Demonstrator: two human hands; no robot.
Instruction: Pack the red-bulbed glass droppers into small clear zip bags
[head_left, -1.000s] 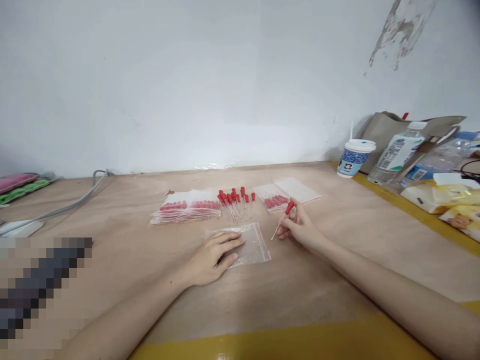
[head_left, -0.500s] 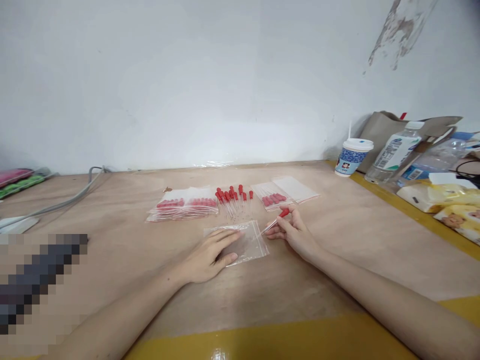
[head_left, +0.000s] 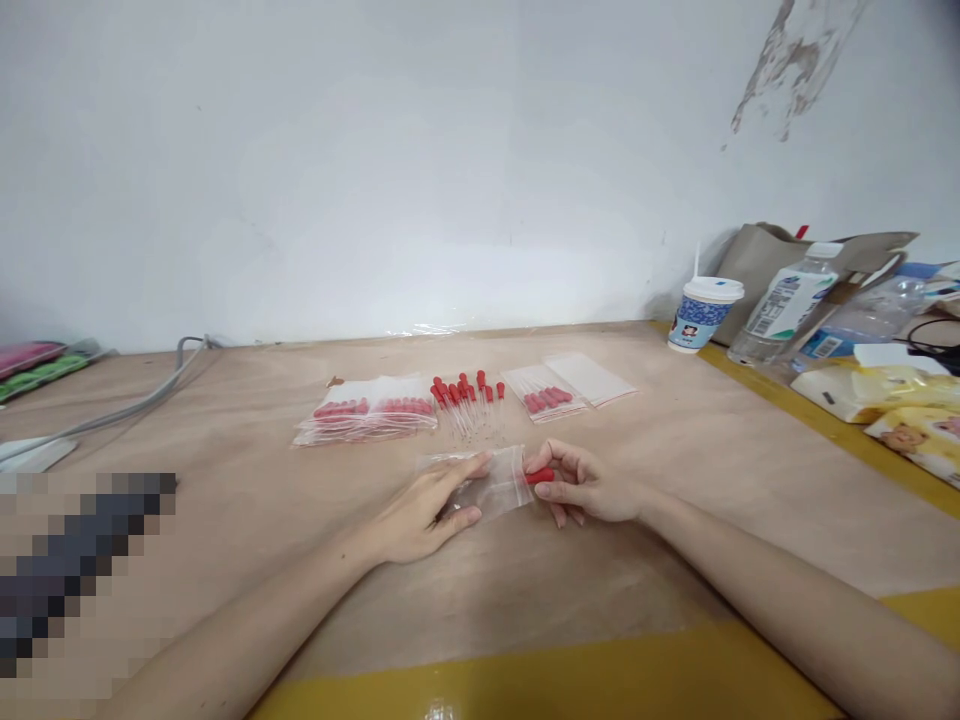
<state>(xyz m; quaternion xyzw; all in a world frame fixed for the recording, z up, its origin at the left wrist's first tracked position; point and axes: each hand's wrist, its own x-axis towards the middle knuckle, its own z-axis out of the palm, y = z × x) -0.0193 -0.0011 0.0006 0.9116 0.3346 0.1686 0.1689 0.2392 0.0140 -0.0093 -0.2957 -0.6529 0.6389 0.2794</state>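
Note:
My left hand (head_left: 426, 512) lies flat over a clear zip bag (head_left: 504, 492), fingers stretched out and the thumb apart. At the bag's right-hand mouth, my right hand (head_left: 592, 483) pinches a dropper by its red rubber bulb (head_left: 541, 476). The dropper's stem points left into the bag's opening; little of the tube can be made out through the plastic. Just beyond the hands, several loose red-bulbed droppers (head_left: 463, 392) lie in a heap. To their left is a stack of filled bags (head_left: 367, 412). On the right, another bag holds several droppers (head_left: 547, 401).
A flat whitish bag (head_left: 592, 377) lies at the back right. Along the right side stand a paper cup (head_left: 703, 315) with a straw, a plastic bottle (head_left: 787, 305) and yellow packages (head_left: 870, 390). A grey cable (head_left: 150, 395) runs along the left. The wall closes off the back.
My right hand has moved down and slightly toward me, and the dropper has turned from slanted to nearly level, its stem now at the bag's mouth. My left hand stays on the bag.

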